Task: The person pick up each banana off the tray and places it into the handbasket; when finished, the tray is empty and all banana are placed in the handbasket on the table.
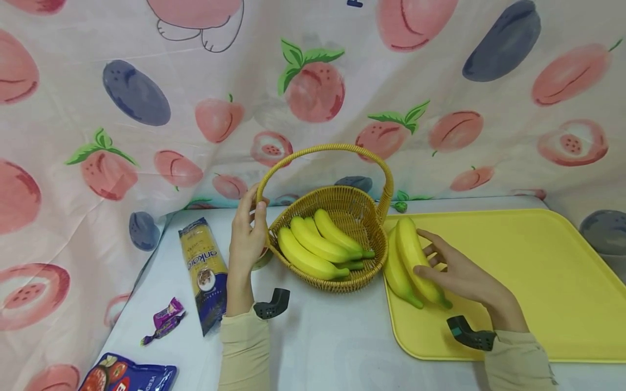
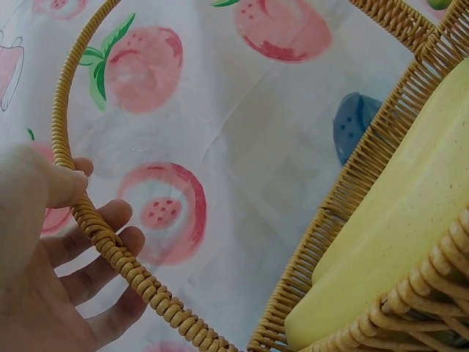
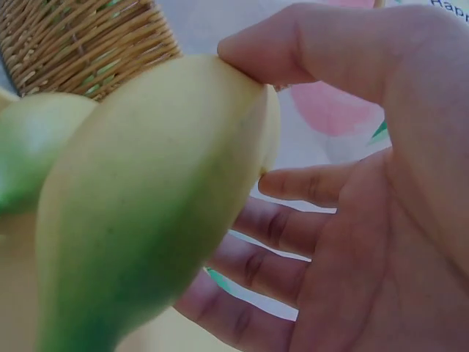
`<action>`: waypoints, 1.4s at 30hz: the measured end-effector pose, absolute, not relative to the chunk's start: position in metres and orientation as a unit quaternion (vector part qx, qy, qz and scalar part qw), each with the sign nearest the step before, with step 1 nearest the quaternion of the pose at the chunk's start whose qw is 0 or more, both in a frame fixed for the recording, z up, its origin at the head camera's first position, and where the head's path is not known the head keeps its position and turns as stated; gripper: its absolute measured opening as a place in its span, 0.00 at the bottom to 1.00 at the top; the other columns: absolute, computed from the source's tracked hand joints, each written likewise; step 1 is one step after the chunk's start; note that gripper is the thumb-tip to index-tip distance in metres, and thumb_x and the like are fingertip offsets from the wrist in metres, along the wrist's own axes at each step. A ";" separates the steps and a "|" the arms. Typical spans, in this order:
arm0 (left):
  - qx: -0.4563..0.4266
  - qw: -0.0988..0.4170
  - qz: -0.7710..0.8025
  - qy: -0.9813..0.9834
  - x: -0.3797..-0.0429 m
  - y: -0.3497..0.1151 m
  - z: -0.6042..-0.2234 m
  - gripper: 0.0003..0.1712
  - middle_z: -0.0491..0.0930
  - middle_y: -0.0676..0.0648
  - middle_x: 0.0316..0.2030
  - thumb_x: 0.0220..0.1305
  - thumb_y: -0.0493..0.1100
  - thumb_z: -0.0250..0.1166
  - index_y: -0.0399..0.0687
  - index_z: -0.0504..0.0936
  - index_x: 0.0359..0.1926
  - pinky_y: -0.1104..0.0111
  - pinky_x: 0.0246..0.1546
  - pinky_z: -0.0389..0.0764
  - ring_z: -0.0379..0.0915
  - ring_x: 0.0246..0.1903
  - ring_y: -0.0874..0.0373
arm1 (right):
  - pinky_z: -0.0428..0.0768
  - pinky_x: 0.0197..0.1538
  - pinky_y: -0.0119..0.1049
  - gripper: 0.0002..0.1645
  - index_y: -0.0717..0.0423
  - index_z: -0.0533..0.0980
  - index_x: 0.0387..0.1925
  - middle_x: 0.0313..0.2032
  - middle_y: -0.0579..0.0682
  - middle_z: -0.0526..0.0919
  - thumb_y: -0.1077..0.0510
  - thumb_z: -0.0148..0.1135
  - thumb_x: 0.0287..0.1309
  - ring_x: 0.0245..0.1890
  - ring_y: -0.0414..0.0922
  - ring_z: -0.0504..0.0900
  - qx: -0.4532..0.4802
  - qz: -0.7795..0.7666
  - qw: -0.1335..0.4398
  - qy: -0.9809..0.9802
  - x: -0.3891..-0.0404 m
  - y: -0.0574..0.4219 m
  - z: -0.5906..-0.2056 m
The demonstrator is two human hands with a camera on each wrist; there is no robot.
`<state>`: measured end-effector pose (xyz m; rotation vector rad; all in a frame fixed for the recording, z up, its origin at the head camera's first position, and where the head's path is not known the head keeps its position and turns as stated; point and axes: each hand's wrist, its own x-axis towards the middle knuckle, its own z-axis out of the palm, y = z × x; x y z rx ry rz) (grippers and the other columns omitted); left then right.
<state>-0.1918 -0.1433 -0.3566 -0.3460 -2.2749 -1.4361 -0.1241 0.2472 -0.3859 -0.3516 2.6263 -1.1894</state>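
A wicker basket [image 1: 359,279] with a tall arched handle [image 1: 325,147] holds several bananas [image 1: 313,241]. My left hand [image 1: 248,233] grips the left side of the handle, its thumb in front and fingers behind in the left wrist view. With thumb and fingers of my right hand [image 1: 457,269] I pinch a banana [image 1: 415,255] over the left side of the yellow tray [image 1: 513,271]. In the right wrist view that banana [image 3: 154,176] has a greenish stem end, pointing toward the camera. A second banana [image 1: 398,277] lies beside it, partly covered by it.
Left of the basket lie a blue and yellow ankara packet [image 1: 202,271], purple wrapped candy [image 1: 166,320] and a blue pouch [image 1: 129,374]. A round tin [image 1: 263,259] sits partly hidden behind the basket's left side. A fruit-print cloth [image 1: 313,81] hangs at the back.
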 end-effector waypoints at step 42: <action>-0.130 0.203 -0.511 -0.825 -0.191 -0.144 -0.357 0.23 0.74 0.43 0.48 0.74 0.48 0.44 0.57 0.63 0.68 0.50 0.57 0.72 0.71 0.53 0.52 | 0.75 0.46 0.41 0.33 0.53 0.64 0.66 0.50 0.49 0.78 0.44 0.54 0.65 0.49 0.45 0.74 -0.229 -0.366 0.069 0.899 -0.155 0.183 -0.354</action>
